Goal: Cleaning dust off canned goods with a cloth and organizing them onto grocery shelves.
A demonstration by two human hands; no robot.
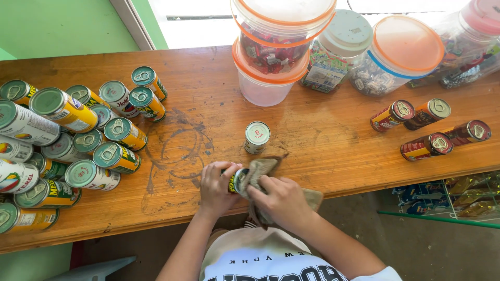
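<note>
My left hand [215, 186] grips a small yellow-labelled can [235, 180], held tilted over the near edge of the wooden counter [323, 138]. My right hand [279, 198] presses a brown cloth [259, 170] against the can's silver top. A single white-topped can [257, 136] stands upright just beyond my hands. Several yellow and green cans [112, 132] crowd the counter's left end.
Several dark red cans [431, 125] lie on their sides at the right. Clear plastic tubs with orange lids [271, 49] and jars of wrapped sweets [401, 54] line the back edge. A wire rack with packets [458, 195] sits below right.
</note>
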